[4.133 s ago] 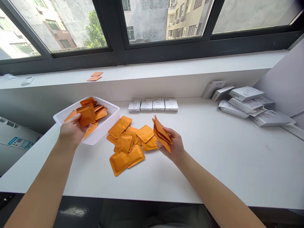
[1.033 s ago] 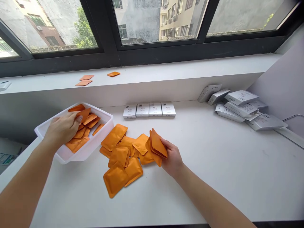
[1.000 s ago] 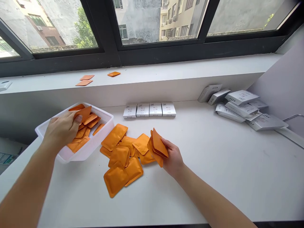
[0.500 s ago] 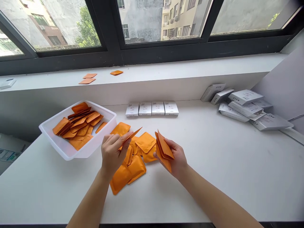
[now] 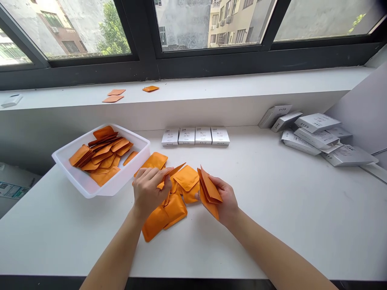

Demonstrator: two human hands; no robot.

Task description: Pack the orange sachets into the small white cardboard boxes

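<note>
Our right hand [image 5: 227, 201] grips a few fanned orange packets [image 5: 208, 193], their edges tilted up, with the thumb on the near side partly hidden. With our left hand [image 5: 150, 191] we pinch a thin orange packet [image 5: 175, 170] between thumb and fingers, seen almost edge-on, its tip pointing right toward the others, just apart from them. Below and between our hands we have a loose pile of packets [image 5: 175, 209], flat and overlapping on the white bench [image 5: 256, 181]; our left hand covers part of it.

Left of the pile, we see a white plastic tub [image 5: 133, 173], set at a slant, with more packets inside [image 5: 104, 155], leaning on one another. On the far side of the bench, four white boxes [image 5: 195, 137] stand side by side in a row. Far right, near the side wall, we have a jumbled heap of boxes [image 5: 317, 135], some tilted on others.

Beyond the bench, on the sill [image 5: 226, 86], we see two pale orange pieces [image 5: 113, 98] and, to their right, a deeper orange piece [image 5: 150, 88], under the dark window frame [image 5: 196, 66].
</note>
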